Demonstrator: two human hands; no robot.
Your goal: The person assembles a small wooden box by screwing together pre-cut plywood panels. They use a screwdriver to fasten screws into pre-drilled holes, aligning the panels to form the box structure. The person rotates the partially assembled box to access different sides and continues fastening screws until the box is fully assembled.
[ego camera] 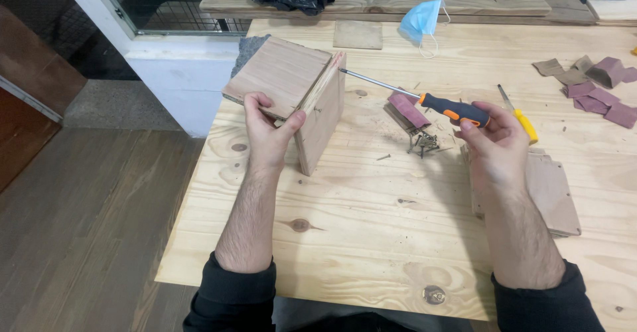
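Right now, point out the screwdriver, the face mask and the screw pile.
screwdriver (455, 111), head view, on the black and orange handle.
face mask (421, 20), head view, middle of the blue cloth.
screw pile (423, 143), head view, centre of the heap.

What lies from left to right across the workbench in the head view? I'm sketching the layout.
Left hand → joined wooden boards → pile of screws → black-and-orange screwdriver in the right hand → yellow screwdriver → sandpaper scraps.

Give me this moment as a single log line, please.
left hand: grips wooden box | right hand: holds screwdriver, tip at box edge | screws: piled on table
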